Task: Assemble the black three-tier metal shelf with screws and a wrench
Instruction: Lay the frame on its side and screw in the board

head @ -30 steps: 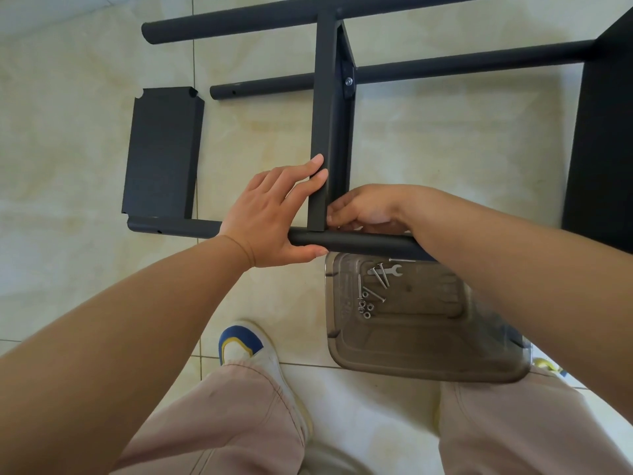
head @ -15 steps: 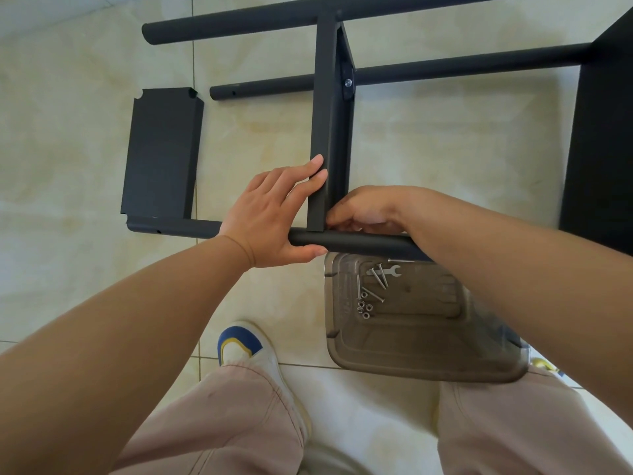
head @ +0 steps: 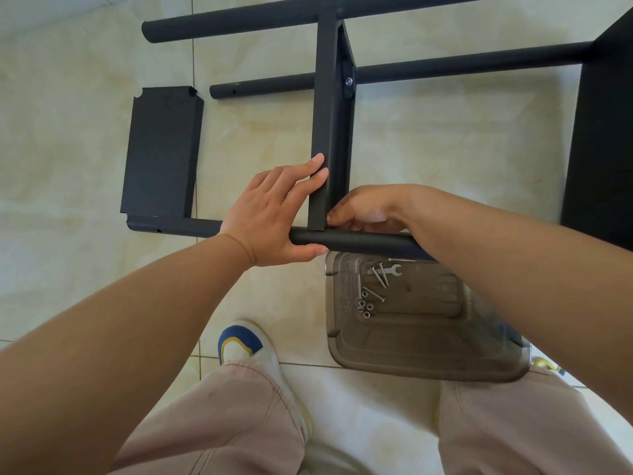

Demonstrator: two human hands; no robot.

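Shelf parts in black metal lie across a pale tiled floor [head: 445, 159], and the middle shelf panel [head: 330, 132], standing on edge, serves as the landmark. Its near end meets the nearest pole [head: 359, 242], a round tube running left to right just below it. The left hand [head: 274, 217] presses flat against the panel's left face, fingers extended upward along it, while the thumb curls under the nearest pole, so the hand braces both pieces at their joint. The right hand [head: 366, 210] is curled at the panel's right side, right at the joint, fingertips pinched together against the corner; what they pinch is hidden, so it cannot be told whether they grip a screw. A fitted bolt [head: 348, 81] shows on the panel's right face farther up, where a second pole [head: 462, 65] crosses. A third pole [head: 239, 24] crosses the panel's far end. Left of the panel, a loose shelf panel [head: 161, 156] lies flat on the floor, its near edge touching the nearest pole. Below the joint sits a clear plastic lid [head: 428, 354] holding loose screws [head: 375, 291], nuts [head: 365, 308] and a small wrench [head: 385, 270]. Another dark panel [head: 603, 149] stands well right of the landmark.
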